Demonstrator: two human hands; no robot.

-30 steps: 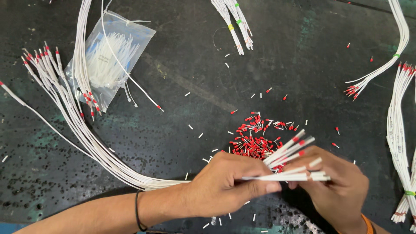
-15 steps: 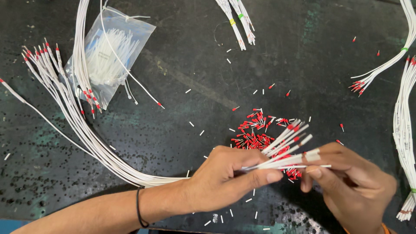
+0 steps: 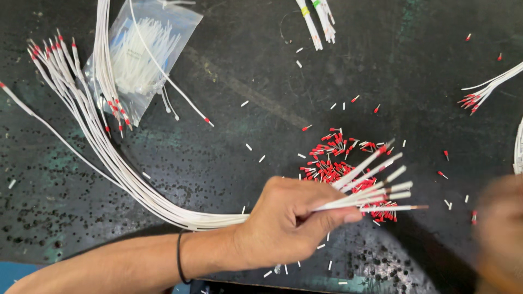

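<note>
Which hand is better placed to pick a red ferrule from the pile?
Probably the right hand: it is free, blurred at the frame's right edge near the red ferrule pile. The left hand is occupied gripping the white wire bundle.

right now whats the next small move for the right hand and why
Probably bring the right hand back to the pile of red ferrules and pick one. The left hand holds a fanned bundle of white wires with several bare tips, one showing stripped copper, and the right hand looks empty, though blurred.

Clear bag (image 3: pixel 143 54) of white ties
</note>
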